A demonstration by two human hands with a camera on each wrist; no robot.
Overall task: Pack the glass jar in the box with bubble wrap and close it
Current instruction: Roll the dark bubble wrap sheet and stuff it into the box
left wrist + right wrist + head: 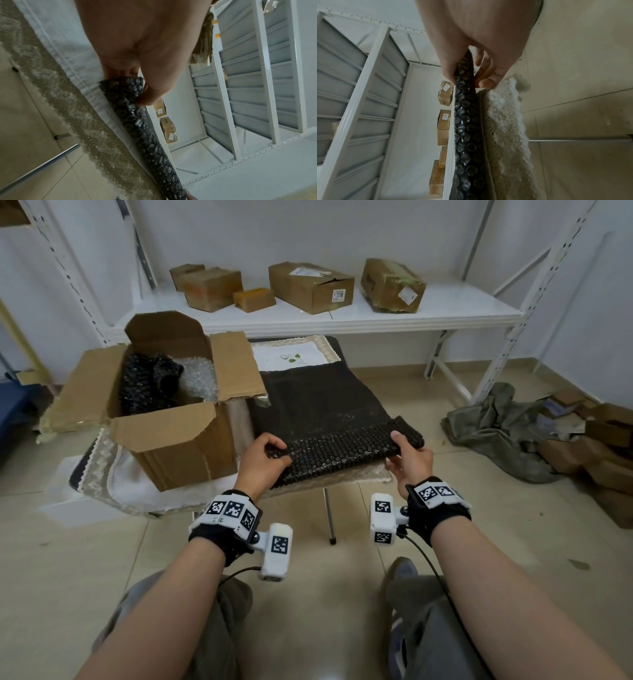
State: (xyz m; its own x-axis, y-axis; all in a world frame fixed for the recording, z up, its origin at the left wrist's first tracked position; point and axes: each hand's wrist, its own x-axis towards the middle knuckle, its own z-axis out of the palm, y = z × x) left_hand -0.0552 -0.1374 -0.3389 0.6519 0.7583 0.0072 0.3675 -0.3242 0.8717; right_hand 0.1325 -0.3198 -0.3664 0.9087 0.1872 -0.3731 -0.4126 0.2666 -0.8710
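1. The left hand (263,455) pinches the near left corner of a black bubble wrap sheet (322,409), thumb on top and fingers curled under it.
2. The right hand (407,458) pinches the near right corner the same way; the thumb (397,438) lies on top and the fingers sit beneath.
3. The wrap is spread over a small table (102,474) covered with a lace-edged cloth (291,356). Its near edge is folded over into a thick band held between both hands, lifted just off the table's near edge.
4. In the left wrist view, the fold's end (123,89) sits squeezed between thumb and fingers.
5. In the right wrist view, the band (465,121) runs away from the hand, beside the cloth's fringe (505,121).
6. An open cardboard box (178,436) stands on the table, left of the wrap, flaps up. Inside it lie a black bubble-wrapped bundle (147,385) and clear bubble wrap (200,380).
7. The jar itself cannot be made out.
8. Behind, a white shelf (376,316) carries several closed boxes (310,285).
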